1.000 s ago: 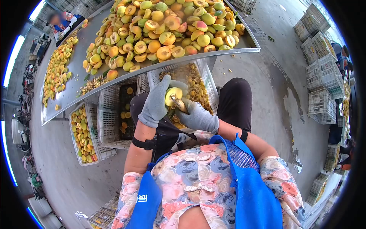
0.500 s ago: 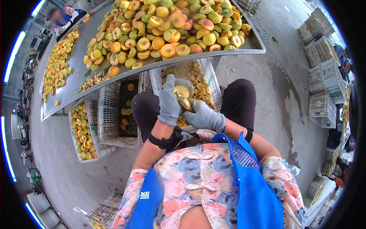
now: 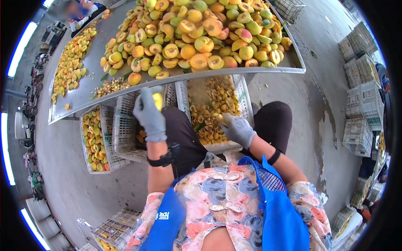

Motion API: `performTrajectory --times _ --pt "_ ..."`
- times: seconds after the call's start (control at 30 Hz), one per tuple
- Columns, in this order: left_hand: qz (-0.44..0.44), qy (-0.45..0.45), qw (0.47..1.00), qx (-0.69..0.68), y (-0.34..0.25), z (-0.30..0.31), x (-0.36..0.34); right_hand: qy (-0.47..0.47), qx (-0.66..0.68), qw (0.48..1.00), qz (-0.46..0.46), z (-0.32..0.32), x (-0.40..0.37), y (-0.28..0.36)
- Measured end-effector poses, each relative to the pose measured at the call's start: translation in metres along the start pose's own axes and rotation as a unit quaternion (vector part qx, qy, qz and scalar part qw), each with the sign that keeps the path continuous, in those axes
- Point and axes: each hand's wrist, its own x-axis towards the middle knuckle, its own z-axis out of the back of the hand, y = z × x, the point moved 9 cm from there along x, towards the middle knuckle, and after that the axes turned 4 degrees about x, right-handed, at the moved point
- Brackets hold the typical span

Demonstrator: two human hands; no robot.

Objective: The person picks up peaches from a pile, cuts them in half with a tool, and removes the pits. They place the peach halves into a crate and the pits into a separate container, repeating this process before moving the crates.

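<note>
My left hand [image 3: 149, 115], in a grey glove, is raised by the front edge of the metal table [image 3: 176, 78], its fingers closed around a yellow peach half [image 3: 158, 101]. Lower and to the right, my right hand [image 3: 239, 130], gloved too, is closed on a small tan-handled tool [image 3: 223, 119], mostly hidden by the fingers and blurred. It is over a white crate [image 3: 246, 100] of brownish-yellow fruit scraps [image 3: 209, 100] between my knees. On the table lies a large heap of whole and halved peaches [image 3: 194, 35].
Pale pits [image 3: 111, 88] and a row of peach halves [image 3: 75, 62] lie on the table's left. Below stand a crate of peaches [image 3: 95, 142] and another crate [image 3: 125, 121] beside my left knee. Stacked crates [image 3: 358, 100] line the right side. Another person [image 3: 81, 12] sits at far left.
My hands were together around the fruit and tool; now they are apart. My left hand has moved left and up with a peach half, while my right hand has shifted slightly right with the tool.
</note>
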Motion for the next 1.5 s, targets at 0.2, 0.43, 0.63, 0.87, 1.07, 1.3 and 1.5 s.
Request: performTrajectory --times 0.2,0.43,0.63,0.87,1.07,1.3,1.5 --pt "-0.242 0.025 0.903 0.354 0.013 0.025 0.100 0.061 0.026 0.994 -0.091 -0.018 0.013 -0.023" --pt "0.002 0.195 0.744 0.639 0.100 -0.076 0.137 0.082 0.106 0.982 -0.135 -0.019 0.024 -0.023" --pt "-0.067 0.188 0.859 0.471 0.104 -0.082 0.144 0.072 0.122 0.982 -0.126 -0.024 0.021 -0.033" --pt "0.292 0.170 0.903 -0.265 0.084 -0.056 0.053 -0.013 0.251 0.959 -0.132 -0.006 0.017 -0.017" --pt "0.391 0.218 0.776 -0.444 0.054 -0.091 -0.062 -0.056 0.201 0.976 -0.062 0.055 0.018 0.073" --pt "0.213 0.287 0.866 -0.351 0.018 -0.094 -0.101 -0.070 0.046 0.996 0.038 0.083 0.002 0.108" --pt "0.353 0.241 0.778 -0.460 0.033 -0.094 -0.116 -0.030 -0.034 0.999 0.003 0.082 -0.008 0.106"
